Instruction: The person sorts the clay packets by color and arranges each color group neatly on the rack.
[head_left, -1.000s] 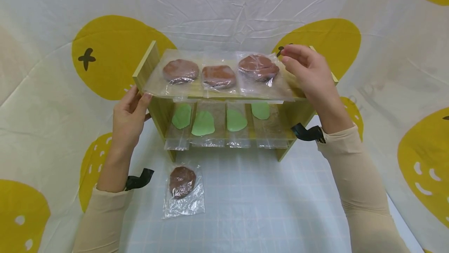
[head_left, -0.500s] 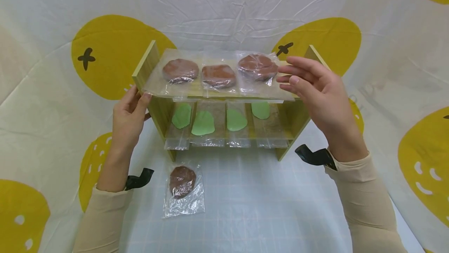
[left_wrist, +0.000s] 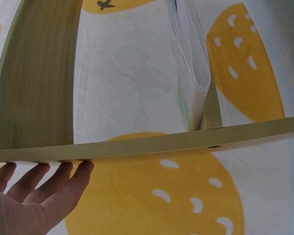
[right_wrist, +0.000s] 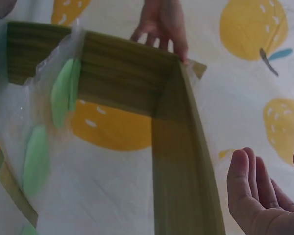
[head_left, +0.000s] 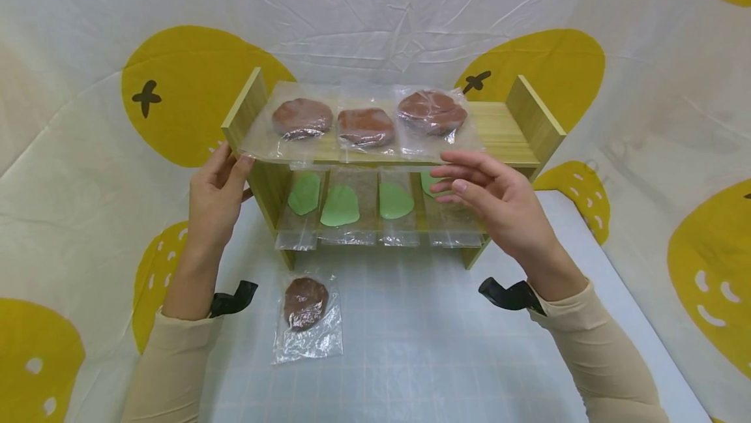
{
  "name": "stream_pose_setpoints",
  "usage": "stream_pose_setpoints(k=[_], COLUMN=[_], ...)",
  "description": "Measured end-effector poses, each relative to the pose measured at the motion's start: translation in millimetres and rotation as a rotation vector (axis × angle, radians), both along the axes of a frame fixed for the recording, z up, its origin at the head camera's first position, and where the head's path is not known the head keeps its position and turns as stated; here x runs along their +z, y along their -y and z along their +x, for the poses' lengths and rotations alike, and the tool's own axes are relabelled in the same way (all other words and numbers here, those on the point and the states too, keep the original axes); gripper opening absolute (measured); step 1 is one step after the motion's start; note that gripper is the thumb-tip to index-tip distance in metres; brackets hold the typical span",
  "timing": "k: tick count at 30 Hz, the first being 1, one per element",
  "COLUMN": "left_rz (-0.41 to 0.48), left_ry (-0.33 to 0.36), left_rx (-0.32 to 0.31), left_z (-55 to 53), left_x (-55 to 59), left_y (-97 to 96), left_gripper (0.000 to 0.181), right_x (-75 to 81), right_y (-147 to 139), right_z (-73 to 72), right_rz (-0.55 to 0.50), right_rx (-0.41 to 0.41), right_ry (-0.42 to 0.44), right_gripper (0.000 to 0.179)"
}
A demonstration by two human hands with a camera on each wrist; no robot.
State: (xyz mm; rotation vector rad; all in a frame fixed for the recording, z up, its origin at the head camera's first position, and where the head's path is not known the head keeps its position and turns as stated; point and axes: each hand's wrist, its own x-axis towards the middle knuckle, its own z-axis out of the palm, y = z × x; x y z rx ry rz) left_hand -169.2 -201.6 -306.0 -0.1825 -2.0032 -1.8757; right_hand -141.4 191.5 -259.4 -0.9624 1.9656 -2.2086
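Observation:
A small two-tier wooden shelf (head_left: 501, 124) stands on the table. My left hand (head_left: 214, 195) holds its left side panel, with fingertips on the outer face and the thumb at the front edge. Three reddish-brown flat patties in clear plastic bags, one a bagged patty (head_left: 302, 118) at the left, lie in a row on the top tier. Below them, several light-green flat pieces in bags, such as a green piece (head_left: 340, 206), lie on the lower tier. My right hand (head_left: 499, 204) is before the shelf's right half, fingers loosely bent and holding nothing, overlapping the rightmost green piece.
Another bagged brown patty (head_left: 306, 306) lies on the pale gridded table (head_left: 411, 345), in front of the shelf's left leg. A white cloth (head_left: 375, 25) with yellow fruit prints hangs behind and at the sides. Bag ends overhang the front edges of both tiers.
My right hand has moved from the top tier's right end, toward me and down, to the front of the shelf. The left hand and the bags have stayed in place.

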Motion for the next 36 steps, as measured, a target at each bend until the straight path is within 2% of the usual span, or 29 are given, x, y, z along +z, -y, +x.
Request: stream_pose_setpoints(k=[13, 18, 23, 27, 36], left_rz=[0.009, 0.009, -0.005, -0.012, 0.008], left_ry=[0.005, 0.000, -0.002, 0.002, -0.006], left_rx=[-0.009, -0.008, 0.005, 0.009, 0.003], left_z=[0.0, -0.1, 0.3, 0.2, -1.0], left_x=[1.2, 1.9, 1.8, 1.1, 1.5], left_y=[-1.5, -2.3, -2.5, -2.0, -2.1], left_gripper=[0.046, 0.046, 0.046, 0.046, 0.045], right_x=[-50.0, -73.4, -100.3, -123.7, -184.4], right_y=[23, 35, 49, 60, 83], right_z=[-6.7, -5.9, -0.3, 4.0, 3.2], right_rz=[0.108, 0.176, 0.250, 0.304, 0.436], right_rx=[0.098, 0.188, 0.278, 0.319, 0.311], right_ry=[0.069, 0.138, 0.211, 0.243, 0.346], right_gripper=[0.034, 0.033, 0.035, 0.033, 0.029])
